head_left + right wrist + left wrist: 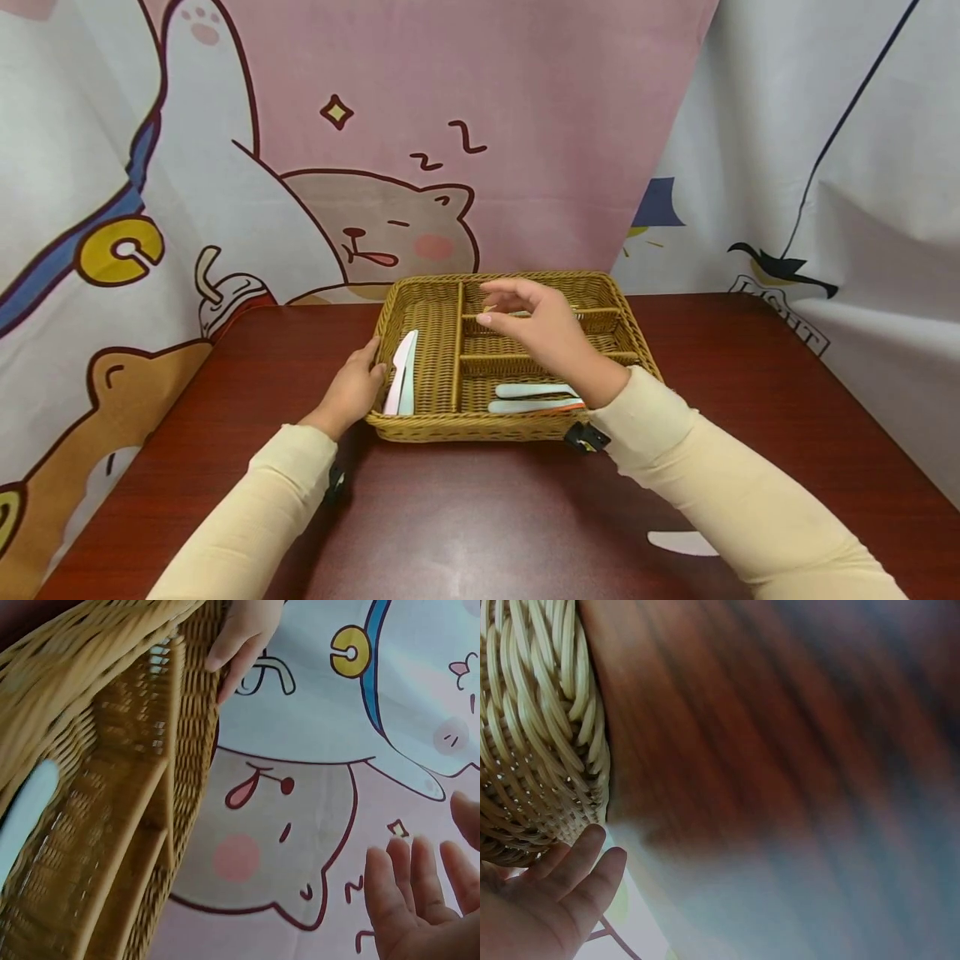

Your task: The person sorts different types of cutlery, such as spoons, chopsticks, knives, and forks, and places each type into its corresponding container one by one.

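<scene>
A woven tan basket [420, 427] with several compartments stands on the table. My left hand [352, 387] holds its left side, the thumb over the rim and the fingers along the outer wall. Above the right part of the basket hovers my right hand [543, 325], fingers gently bent, thumb apart, nothing between them. In the long left compartment lie a pale pink knife [397, 375] and a mint knife [408, 383] side by side. Two pale mint handles [525, 407] lie in the front right compartment, their far ends hidden by my right wrist.
A whitish blade-shaped piece [682, 543] lies on the dark red table [465, 517] at the front right, partly covered by my right sleeve. A printed cloth [585, 125] with cartoon animals hangs right behind the basket and along both sides.
</scene>
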